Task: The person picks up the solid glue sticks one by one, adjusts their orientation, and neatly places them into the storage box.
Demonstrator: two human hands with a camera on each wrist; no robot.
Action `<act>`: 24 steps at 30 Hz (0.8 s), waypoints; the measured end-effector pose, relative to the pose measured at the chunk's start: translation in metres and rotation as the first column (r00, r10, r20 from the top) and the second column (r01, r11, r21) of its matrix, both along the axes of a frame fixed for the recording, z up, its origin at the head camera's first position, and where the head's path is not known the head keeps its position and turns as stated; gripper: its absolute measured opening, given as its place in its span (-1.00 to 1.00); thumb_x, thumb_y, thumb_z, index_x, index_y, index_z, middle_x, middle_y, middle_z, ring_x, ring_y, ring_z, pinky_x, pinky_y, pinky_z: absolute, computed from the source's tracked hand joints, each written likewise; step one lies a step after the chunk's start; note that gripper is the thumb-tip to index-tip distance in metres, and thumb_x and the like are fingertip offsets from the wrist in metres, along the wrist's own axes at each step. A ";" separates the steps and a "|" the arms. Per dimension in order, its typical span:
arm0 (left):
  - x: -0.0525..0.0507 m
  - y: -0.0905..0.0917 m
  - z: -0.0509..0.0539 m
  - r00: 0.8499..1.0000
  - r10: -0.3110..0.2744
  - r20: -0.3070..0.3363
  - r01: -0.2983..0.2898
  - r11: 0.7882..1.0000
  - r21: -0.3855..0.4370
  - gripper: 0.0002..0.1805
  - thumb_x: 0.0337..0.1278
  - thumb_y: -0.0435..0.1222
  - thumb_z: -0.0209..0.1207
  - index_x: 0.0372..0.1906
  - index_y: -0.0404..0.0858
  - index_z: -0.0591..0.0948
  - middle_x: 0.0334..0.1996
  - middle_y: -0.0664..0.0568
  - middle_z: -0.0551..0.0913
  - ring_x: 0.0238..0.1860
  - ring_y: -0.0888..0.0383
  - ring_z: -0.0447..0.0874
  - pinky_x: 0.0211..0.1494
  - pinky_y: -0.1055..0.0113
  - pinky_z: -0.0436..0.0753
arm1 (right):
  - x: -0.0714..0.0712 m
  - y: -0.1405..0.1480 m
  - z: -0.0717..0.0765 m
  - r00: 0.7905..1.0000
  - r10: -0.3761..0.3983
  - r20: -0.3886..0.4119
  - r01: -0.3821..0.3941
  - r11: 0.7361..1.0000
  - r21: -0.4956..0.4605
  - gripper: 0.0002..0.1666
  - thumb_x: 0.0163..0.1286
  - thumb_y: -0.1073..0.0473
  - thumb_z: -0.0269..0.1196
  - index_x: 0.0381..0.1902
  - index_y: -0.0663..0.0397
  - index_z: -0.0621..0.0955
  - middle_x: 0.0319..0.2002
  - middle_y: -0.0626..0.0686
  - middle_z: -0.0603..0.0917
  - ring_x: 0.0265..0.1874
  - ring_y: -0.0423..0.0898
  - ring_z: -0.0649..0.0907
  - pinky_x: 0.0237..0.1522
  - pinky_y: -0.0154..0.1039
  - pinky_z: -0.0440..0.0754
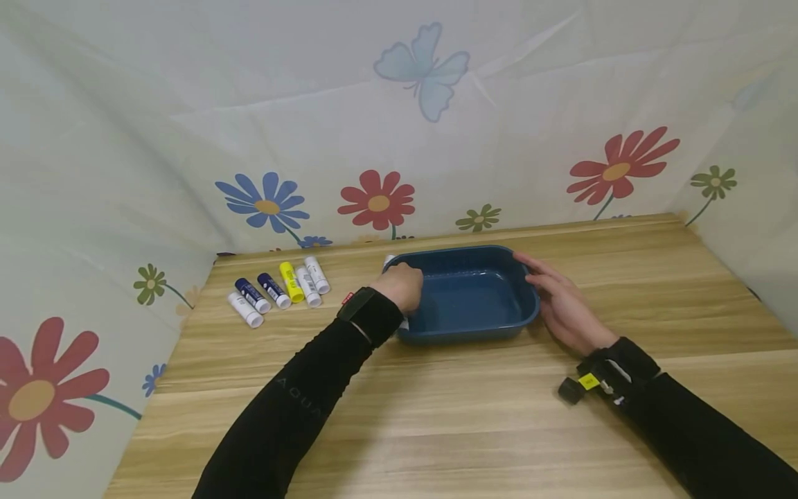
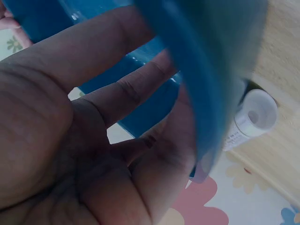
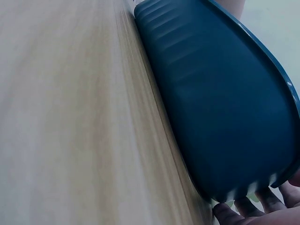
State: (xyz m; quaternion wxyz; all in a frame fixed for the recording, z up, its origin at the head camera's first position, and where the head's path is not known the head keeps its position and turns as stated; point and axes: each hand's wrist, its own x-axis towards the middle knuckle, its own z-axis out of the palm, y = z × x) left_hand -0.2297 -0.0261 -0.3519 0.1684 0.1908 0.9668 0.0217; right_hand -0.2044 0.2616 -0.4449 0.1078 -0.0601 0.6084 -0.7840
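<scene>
The left-wrist view reveals a white tube [image 2: 257, 112] just outside the blue basin [image 1: 467, 299] — the head view barely shows it — while only the right-wrist view displays shallow ridges along the basin's outer side. Glossy inside, round-cornered and oblong, the basin sits low on the wooden table [image 1: 436, 423], right of six tubes [image 1: 274, 291]. The left hand [image 1: 399, 285] clamps its left end, fingers inside the rim; the right hand [image 1: 566, 308] grips the right end, fingertips against the outer wall.
</scene>
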 end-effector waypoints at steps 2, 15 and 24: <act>-0.001 -0.001 0.003 1.000 -0.003 0.027 0.002 1.000 0.023 -0.84 0.21 -0.43 0.38 -0.12 -0.32 0.76 -0.21 -0.13 0.77 -0.27 0.06 0.70 -0.22 0.25 0.69 | 0.000 0.000 0.000 1.000 0.002 -0.001 -0.002 1.000 0.002 -0.37 0.72 0.20 -0.04 0.65 0.06 0.20 0.68 -0.02 0.02 0.62 -0.07 0.02 0.32 -0.47 0.37; -0.007 -0.009 0.007 0.996 -0.018 0.084 0.010 0.995 0.097 -0.85 0.26 -0.38 0.37 -0.12 -0.34 0.75 -0.27 -0.10 0.75 -0.39 0.09 0.63 -0.37 0.32 0.58 | 0.000 -0.001 0.002 1.000 0.009 0.000 -0.009 1.000 0.020 -0.36 0.72 0.20 -0.06 0.66 0.08 0.16 0.69 -0.01 0.00 0.62 -0.02 0.02 0.32 -0.45 0.38; -0.024 -0.032 0.011 0.997 -0.043 0.070 0.012 0.920 0.391 -0.80 0.49 -0.30 0.21 0.02 -0.28 0.74 -0.16 -0.07 0.70 -0.27 0.07 0.59 -0.16 0.30 0.61 | -0.001 0.000 0.000 1.000 0.008 -0.005 -0.008 0.999 0.031 -0.36 0.73 0.19 -0.06 0.66 0.07 0.16 0.69 -0.01 -0.02 0.63 -0.03 -0.01 0.32 -0.48 0.36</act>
